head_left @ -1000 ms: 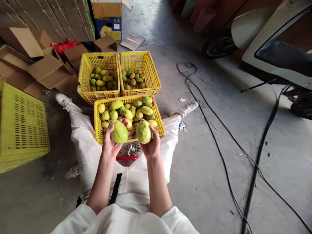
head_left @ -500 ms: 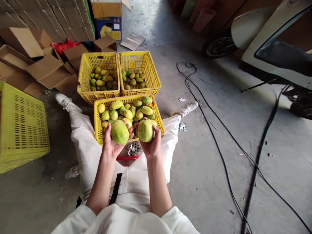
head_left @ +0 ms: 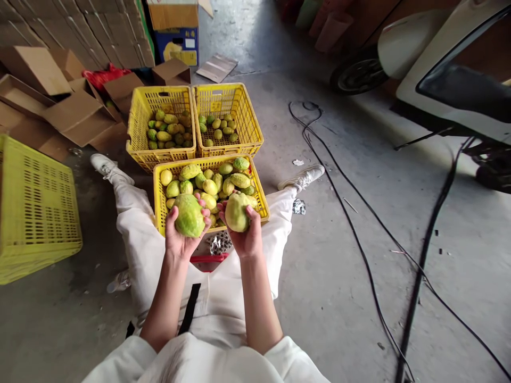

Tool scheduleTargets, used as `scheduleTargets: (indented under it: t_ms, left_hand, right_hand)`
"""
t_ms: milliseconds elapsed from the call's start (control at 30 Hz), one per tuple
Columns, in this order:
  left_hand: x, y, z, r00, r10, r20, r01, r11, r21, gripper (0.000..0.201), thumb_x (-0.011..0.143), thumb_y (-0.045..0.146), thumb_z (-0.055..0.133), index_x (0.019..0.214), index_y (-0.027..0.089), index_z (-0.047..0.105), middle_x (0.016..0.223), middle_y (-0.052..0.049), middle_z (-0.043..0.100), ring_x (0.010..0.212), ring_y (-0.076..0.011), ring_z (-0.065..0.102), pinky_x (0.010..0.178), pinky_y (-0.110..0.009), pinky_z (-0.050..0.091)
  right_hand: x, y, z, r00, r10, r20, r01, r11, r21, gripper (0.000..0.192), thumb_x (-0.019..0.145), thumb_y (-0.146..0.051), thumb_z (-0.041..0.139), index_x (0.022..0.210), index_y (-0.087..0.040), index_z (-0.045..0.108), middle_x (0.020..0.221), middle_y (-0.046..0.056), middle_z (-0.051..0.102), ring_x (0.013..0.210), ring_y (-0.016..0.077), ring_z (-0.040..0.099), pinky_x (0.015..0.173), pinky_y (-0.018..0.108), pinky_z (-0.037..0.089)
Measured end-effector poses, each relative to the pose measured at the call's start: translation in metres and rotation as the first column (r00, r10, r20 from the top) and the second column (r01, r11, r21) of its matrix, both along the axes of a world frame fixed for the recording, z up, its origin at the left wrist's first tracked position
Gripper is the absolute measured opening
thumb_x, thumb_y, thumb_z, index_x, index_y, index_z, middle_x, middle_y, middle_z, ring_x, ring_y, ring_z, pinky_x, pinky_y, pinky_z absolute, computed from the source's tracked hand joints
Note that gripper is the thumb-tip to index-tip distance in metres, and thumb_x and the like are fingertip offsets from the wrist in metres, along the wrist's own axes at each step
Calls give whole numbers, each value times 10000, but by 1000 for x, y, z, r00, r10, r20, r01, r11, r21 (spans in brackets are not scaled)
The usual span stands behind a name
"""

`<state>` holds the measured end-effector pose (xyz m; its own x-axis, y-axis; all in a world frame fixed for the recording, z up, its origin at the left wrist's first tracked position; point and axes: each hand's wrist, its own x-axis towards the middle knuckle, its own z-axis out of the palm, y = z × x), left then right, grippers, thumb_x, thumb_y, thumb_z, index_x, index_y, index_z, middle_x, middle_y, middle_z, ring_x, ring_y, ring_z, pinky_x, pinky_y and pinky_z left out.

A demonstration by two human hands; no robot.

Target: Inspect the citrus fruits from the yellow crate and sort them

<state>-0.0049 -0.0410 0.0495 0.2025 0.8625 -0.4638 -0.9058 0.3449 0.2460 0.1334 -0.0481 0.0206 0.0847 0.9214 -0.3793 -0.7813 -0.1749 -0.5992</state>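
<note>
- The left hand is clasping a green fruit.
- The right hand is clasping a paler fruit, the two sitting near each other but apart.
- Both are showing at the near edge of the front crate, where more fruit is lying heaped.
- Behind it, the back left crate and back right crate are standing side by side, each holding more fruit.
- Farther off, boxes are lying to the left.

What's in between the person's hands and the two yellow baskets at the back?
The head view shows it: the front yellow basket, with lots of green and yellow fruits in it. So that stretch isn't bare.
</note>
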Motion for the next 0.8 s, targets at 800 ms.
scheduleTargets:
  t_ms: [800]
  left_hand:
    - [0,-5,-2,998,-33,55,34,999,-17,520,782,406,757,1240,195,632,980,-55,689,777,-140,659,698,-234,574]
  right_hand:
    - [0,2,1,998,-18,59,20,1000,-24,353,880,-571,621,1089,-294,688,1053,25,785,1028,261,750,866,408,649]
